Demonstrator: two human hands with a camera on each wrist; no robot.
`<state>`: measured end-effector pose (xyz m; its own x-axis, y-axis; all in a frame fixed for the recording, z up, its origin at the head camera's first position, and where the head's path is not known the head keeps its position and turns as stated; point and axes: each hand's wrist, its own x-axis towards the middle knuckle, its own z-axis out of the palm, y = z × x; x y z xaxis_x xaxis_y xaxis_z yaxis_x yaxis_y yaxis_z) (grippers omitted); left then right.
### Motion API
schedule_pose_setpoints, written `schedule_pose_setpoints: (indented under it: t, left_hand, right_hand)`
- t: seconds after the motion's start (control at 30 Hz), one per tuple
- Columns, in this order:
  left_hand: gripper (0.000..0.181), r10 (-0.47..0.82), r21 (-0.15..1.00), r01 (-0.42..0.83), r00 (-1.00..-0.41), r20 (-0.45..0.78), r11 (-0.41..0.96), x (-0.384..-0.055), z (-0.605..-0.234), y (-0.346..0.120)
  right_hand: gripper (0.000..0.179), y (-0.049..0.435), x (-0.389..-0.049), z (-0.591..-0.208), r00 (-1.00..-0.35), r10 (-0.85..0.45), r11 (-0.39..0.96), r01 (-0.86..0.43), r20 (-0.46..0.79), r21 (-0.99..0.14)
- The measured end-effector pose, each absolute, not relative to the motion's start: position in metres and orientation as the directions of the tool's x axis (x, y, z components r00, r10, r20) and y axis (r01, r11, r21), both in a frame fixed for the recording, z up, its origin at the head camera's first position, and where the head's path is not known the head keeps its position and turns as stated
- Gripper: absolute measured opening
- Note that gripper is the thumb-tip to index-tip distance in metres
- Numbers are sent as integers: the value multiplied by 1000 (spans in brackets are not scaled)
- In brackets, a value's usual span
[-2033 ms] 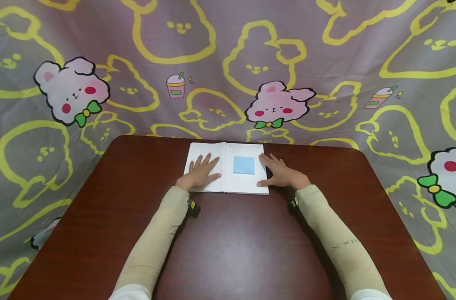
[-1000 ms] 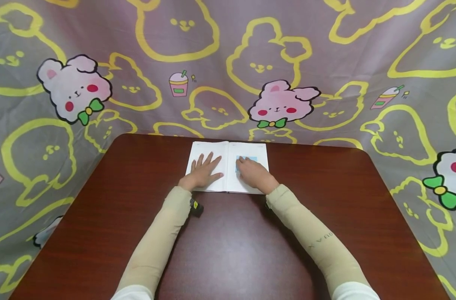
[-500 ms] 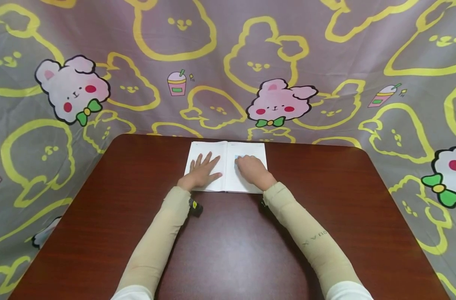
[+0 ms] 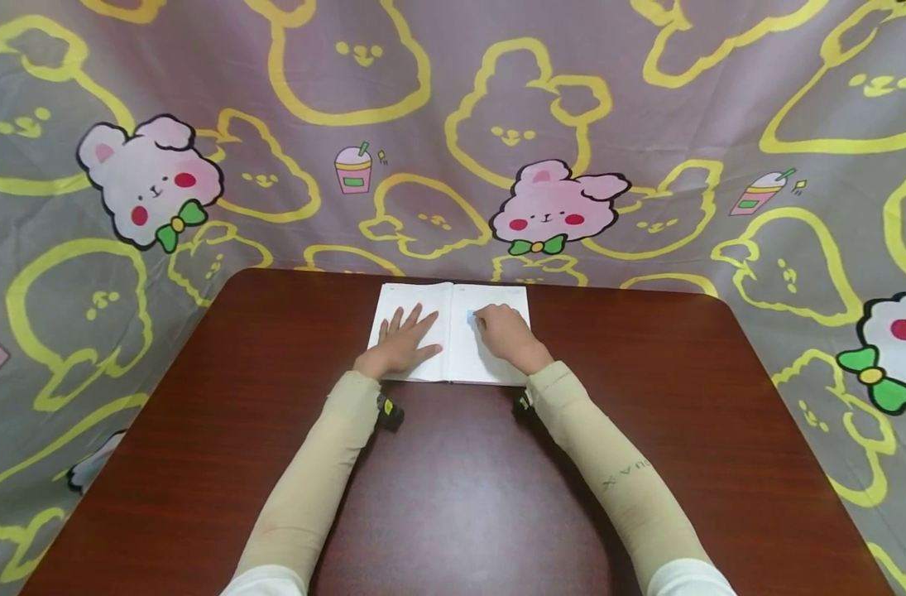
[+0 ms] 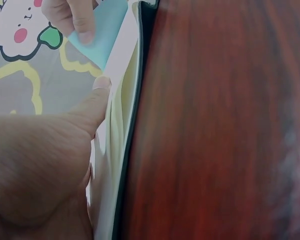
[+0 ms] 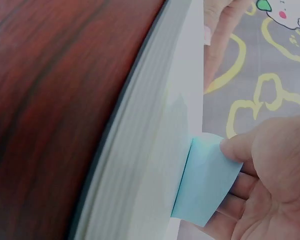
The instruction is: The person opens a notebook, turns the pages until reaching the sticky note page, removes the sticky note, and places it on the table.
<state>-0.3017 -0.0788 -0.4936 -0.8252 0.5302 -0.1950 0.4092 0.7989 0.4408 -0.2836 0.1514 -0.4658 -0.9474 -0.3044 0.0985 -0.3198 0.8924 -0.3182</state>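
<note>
An open notebook (image 4: 463, 360) with white pages lies near the far edge of the table. My left hand (image 4: 397, 343) rests on its left page, fingers spread. Over the right page my right hand (image 4: 506, 338) pinches a light blue sticky note, which is mostly hidden behind the hand in the head view. In the right wrist view the sticky note (image 6: 205, 180) stands up from the page, its near edge at the paper and its far edge between thumb and fingers. The left wrist view shows the left thumb (image 5: 101, 85) against the page, with the note beyond it.
A dark reddish-brown wooden table (image 4: 438, 480) spreads around the notebook. Behind it hangs a grey curtain (image 4: 415, 108) printed with yellow bear outlines and pink rabbit faces. Small black wrist cameras sit under both sleeves (image 4: 304, 480).
My right hand has moved left from the notebook's right edge onto the blue sticky note, and its fingers have curled to pinch and lift it. The left hand has stayed in place.
</note>
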Motion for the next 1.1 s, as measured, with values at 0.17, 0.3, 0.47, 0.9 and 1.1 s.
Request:
schedule_pose_setpoints:
  t: [0.17, 0.3, 0.47, 0.9, 1.1]
  left_hand:
    - [72, 532, 442, 411, -824, -194, 797, -301, -493, -79]
    - [72, 535, 456, 406, -821, -199, 792, -300, -492, -79]
    - [71, 537, 465, 403, -819, -200, 788, -301, -493, -79]
    - [72, 535, 442, 408, -818, -212, 799, -300, -492, -77]
    - [71, 536, 452, 407, -820, -203, 794, -299, -491, -78]
  right_hand:
    - [33, 156, -284, -465, -969, -238, 862, -239, 59, -447]
    - [34, 161, -285, -465, -981, -185, 832, -184, 51, -524]
    - [38, 168, -286, -464, -979, -164, 759, -202, 118, -619]
    - [49, 198, -286, -458, -968, -47, 628, -221, 248, -746]
    - [49, 221, -287, -455, -946, 10, 642, -243, 324, -728]
